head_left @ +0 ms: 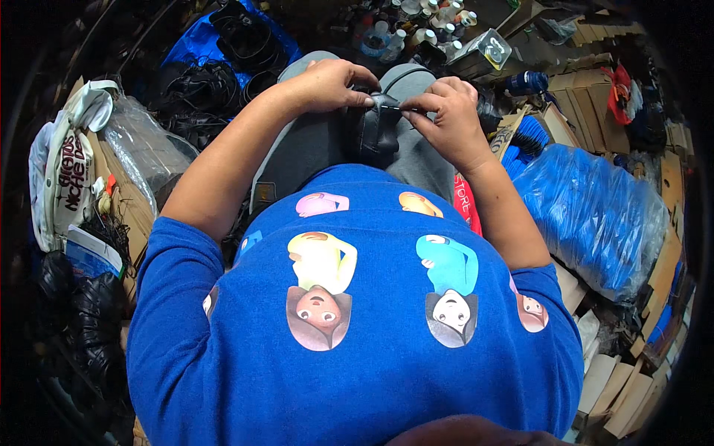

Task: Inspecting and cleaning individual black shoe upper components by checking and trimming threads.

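A black leather piece, shaped like a shoe (378, 137), is held upright between my knees. My left hand (331, 85) grips its upper left edge, the thumb lying on top and the other fingers curled behind, partly hidden. From the right, my right hand (450, 115) pinches a thin dark tool with a shiny, needle-like tip (390, 108), which reaches the top edge of the leather close to my left thumb. A dark cord (405, 72) arcs over my right knee, behind the leather. Whether it joins the tool I cannot make out.
Black shoes and straps (249, 41) lie on blue plastic at far left. Several small bottles (439, 30) stand at the far side. A plastic-wrapped blue bundle (595, 215) and cardboard pieces (591, 108) crowd the right. A white printed bag (67, 163) is at left.
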Tool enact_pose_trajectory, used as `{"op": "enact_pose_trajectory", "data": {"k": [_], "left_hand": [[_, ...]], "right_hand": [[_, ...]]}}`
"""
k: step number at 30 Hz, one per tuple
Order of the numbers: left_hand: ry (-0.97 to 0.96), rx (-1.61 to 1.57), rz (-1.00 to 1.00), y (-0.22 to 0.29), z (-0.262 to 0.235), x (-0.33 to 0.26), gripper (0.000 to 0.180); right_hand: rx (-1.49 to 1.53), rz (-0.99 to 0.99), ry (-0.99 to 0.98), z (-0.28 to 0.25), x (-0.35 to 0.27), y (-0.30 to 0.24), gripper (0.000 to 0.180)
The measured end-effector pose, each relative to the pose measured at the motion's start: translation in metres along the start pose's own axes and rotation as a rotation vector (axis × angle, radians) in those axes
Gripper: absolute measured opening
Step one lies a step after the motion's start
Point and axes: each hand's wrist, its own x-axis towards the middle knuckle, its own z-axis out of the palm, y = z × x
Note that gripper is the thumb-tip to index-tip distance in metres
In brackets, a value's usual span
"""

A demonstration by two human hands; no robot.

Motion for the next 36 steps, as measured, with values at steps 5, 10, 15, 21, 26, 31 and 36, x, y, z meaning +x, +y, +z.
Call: {"op": "enact_pose_trajectory", "data": {"k": [5, 10, 15, 21, 26, 31, 36], "left_hand": [[0.021, 0.043, 0.044, -0.004, 0.0, 0.002, 0.034], [-0.006, 0.107, 0.059, -0.001, -0.002, 0.003, 0.035], [-0.143, -0.035, 0.108, 0.001, -0.001, 0.012, 0.035], [-0.045, -0.162, 0.299, -0.014, 0.012, 0.018, 0.025], [-0.027, -0.281, 0.25, -0.017, 0.017, 0.018, 0.024], [0.257, -0.415, 0.244, -0.013, 0.02, -0.001, 0.02], [0.344, -0.018, 0.245, -0.016, 0.01, -0.034, 0.029]], "right_hand": [[-0.04, -0.006, -0.039, -0.004, 0.004, -0.002, 0.008], [0.068, 0.0, -0.085, 0.005, 0.007, 0.008, 0.009], [0.488, 0.207, -0.316, 0.013, 0.004, 0.033, 0.016], [0.727, 0.233, -0.358, 0.024, 0.003, 0.041, 0.015], [0.487, 0.126, -0.179, 0.045, -0.004, 0.03, 0.014], [0.427, 0.119, -0.113, 0.039, -0.008, 0.028, 0.014], [0.424, 0.146, -0.234, 0.028, -0.009, 0.033, 0.018]]}}
